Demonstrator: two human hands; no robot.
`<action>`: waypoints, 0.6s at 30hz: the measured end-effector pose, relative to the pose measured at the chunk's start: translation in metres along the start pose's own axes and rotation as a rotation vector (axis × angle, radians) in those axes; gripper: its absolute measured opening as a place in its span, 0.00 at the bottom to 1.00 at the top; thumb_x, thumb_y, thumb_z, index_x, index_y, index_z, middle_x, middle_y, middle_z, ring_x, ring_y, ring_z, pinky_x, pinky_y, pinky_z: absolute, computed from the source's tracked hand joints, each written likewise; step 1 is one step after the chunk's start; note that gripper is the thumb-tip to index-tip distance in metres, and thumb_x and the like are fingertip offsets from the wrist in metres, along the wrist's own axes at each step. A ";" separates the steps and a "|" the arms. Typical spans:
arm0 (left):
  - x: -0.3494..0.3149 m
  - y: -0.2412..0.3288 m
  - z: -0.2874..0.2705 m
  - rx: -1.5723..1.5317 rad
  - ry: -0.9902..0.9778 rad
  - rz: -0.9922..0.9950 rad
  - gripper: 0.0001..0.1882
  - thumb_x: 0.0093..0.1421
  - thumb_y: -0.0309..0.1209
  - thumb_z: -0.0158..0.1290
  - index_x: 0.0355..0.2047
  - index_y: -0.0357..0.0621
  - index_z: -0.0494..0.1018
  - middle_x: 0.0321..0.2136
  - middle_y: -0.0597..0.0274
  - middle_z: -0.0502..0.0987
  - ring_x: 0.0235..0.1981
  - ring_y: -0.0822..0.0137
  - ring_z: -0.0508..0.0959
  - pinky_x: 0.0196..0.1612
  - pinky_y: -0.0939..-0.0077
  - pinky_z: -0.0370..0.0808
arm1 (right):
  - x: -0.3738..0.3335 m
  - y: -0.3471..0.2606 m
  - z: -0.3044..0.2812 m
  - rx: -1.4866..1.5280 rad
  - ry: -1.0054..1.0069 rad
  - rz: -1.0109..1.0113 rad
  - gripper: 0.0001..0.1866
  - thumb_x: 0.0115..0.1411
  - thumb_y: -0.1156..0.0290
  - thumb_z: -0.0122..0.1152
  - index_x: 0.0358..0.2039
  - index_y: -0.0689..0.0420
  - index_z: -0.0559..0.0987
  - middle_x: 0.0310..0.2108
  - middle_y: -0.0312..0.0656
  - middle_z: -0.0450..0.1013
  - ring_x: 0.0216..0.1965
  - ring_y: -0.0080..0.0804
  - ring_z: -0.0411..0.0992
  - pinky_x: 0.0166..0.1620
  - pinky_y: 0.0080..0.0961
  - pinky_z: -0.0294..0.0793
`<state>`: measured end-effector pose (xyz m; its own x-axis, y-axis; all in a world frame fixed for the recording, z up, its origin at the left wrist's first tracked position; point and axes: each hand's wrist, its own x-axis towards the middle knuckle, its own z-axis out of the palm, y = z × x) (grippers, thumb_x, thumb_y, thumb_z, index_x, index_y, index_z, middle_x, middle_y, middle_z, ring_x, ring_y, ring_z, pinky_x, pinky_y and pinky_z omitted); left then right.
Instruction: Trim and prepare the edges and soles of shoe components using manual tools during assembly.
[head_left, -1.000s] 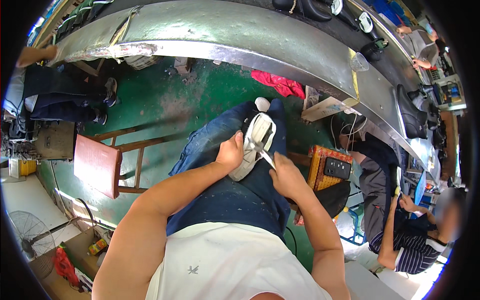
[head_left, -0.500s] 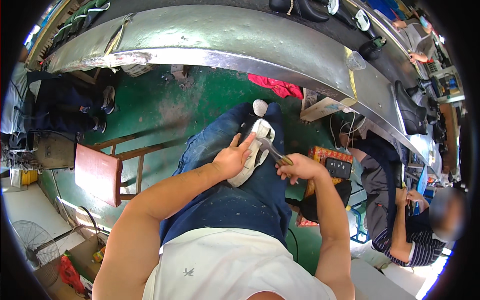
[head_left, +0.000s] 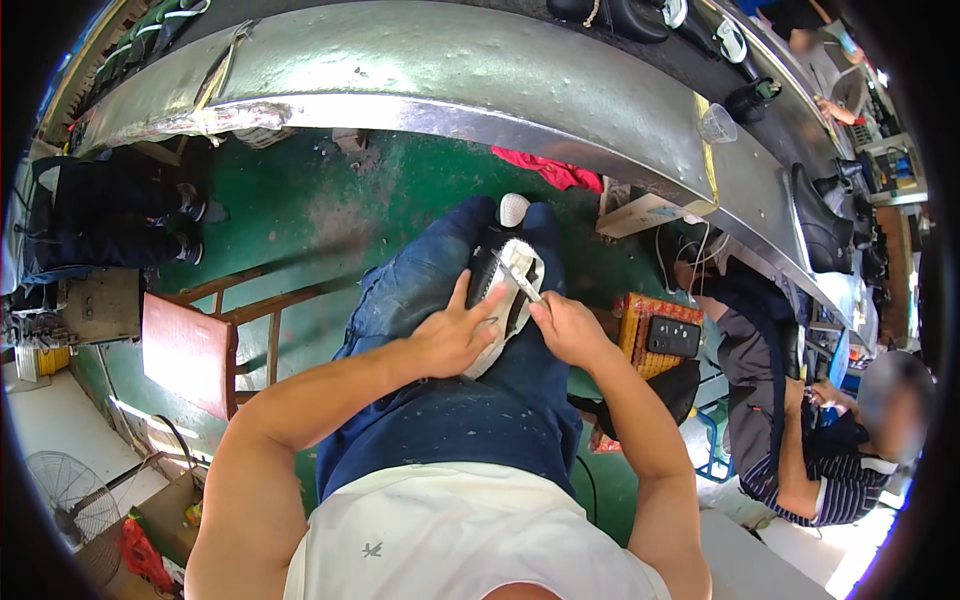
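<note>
A shoe point(head_left: 490, 350) lies sole side up across my lap, its pale underside facing me and a black edge showing along its side. My left hand point(head_left: 455, 335) rests on the shoe's left side with its fingers spread. My right hand point(head_left: 570, 330) is closed around a metal hand tool, which looks like pincers point(head_left: 515, 275). The tool's metal end lies over the upper part of the shoe's pale underside. My palm hides most of its handle.
A long metal-topped bench point(head_left: 420, 85) crosses ahead, with black boots point(head_left: 820, 215) at the right. A padded stool point(head_left: 190, 350) stands left. Right of my lap, a phone point(head_left: 673, 336) lies on a patterned seat. A co-worker point(head_left: 810, 450) sits at far right; another person's legs show left.
My right hand has moved up and left, and the tool now lies straighter over the shoe. My left hand has shifted slightly down and left. The person at left has changed stance.
</note>
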<state>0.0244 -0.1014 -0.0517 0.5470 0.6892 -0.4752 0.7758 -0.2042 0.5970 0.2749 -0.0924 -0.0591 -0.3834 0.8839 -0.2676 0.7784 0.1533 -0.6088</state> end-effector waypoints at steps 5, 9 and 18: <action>-0.005 -0.012 0.028 -0.559 0.323 -0.226 0.38 0.71 0.41 0.47 0.71 0.28 0.50 0.64 0.29 0.65 0.65 0.40 0.68 0.67 0.63 0.64 | -0.021 -0.034 -0.009 0.239 -0.025 0.010 0.23 0.73 0.53 0.46 0.39 0.64 0.74 0.34 0.60 0.77 0.38 0.64 0.76 0.43 0.53 0.73; -0.001 -0.024 0.032 -0.575 0.268 -0.156 0.45 0.66 0.39 0.56 0.73 0.32 0.46 0.64 0.30 0.66 0.67 0.44 0.67 0.68 0.65 0.63 | -0.032 -0.029 -0.004 0.130 -0.186 0.103 0.22 0.74 0.54 0.45 0.39 0.64 0.74 0.34 0.58 0.78 0.37 0.62 0.76 0.42 0.48 0.74; -0.004 0.002 -0.028 -0.198 -0.012 -0.215 0.59 0.53 0.38 0.66 0.75 0.42 0.39 0.46 0.30 0.79 0.48 0.37 0.80 0.55 0.55 0.76 | -0.083 0.016 0.059 0.993 0.184 0.296 0.26 0.76 0.52 0.43 0.50 0.65 0.74 0.36 0.39 0.76 0.32 0.24 0.75 0.37 0.23 0.74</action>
<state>0.0151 -0.0847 -0.0307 0.3818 0.6932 -0.6113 0.7982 0.0862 0.5962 0.2900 -0.1894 -0.0907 -0.0980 0.8933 -0.4386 0.0398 -0.4368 -0.8987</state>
